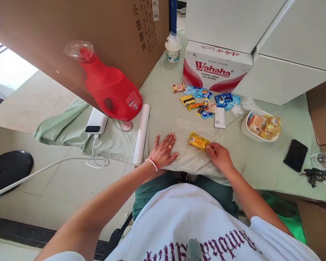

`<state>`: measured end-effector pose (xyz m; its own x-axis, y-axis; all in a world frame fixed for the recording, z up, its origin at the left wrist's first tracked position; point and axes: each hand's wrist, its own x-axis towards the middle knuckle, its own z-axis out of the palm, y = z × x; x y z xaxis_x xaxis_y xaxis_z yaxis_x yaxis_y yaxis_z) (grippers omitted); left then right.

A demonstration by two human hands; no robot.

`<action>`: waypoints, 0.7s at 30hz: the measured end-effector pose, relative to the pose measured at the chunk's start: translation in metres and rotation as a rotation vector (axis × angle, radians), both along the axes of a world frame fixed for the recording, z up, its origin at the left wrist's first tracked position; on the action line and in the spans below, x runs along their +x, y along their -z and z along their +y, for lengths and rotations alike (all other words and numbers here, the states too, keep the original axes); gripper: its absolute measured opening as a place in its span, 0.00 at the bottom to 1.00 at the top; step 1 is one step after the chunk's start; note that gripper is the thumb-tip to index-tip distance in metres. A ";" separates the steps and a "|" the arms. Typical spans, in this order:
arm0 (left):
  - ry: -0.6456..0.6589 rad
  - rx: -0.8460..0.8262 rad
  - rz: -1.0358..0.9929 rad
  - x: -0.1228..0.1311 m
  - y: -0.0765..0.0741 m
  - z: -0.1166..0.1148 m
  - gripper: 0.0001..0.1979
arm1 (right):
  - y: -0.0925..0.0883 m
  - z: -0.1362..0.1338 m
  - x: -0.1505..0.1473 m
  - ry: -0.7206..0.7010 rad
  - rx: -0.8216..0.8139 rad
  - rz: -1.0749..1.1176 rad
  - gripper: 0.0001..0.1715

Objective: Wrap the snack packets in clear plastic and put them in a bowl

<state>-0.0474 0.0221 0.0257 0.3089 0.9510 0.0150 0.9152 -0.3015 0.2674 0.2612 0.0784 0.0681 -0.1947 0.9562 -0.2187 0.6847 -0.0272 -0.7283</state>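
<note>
A small yellow snack packet lies above a sheet of clear plastic film on the cloth-covered table. My right hand pinches the packet's right end between thumb and fingers. Flat on the left edge of the film rests my left hand, fingers spread. Beside it on the left lies a white roll. Beyond the packet is a loose group of wrapped snacks, among them a yellow packet, a blue packet and a white sachet.
A white bowl of wrapped snacks and a black phone are to the right. Behind stand a Wahaba carton and a paper cup. A red jug and a white power bank with a cable are left.
</note>
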 end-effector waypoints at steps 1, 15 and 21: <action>-0.017 0.003 0.002 0.003 0.000 0.000 0.41 | -0.005 -0.003 0.003 -0.009 0.124 -0.131 0.27; -0.173 0.007 -0.024 0.015 0.002 -0.019 0.39 | -0.029 0.020 -0.036 -0.305 0.165 -0.537 0.30; -0.175 0.011 -0.029 0.012 0.003 -0.020 0.38 | -0.018 0.009 -0.054 -0.441 0.176 -0.438 0.32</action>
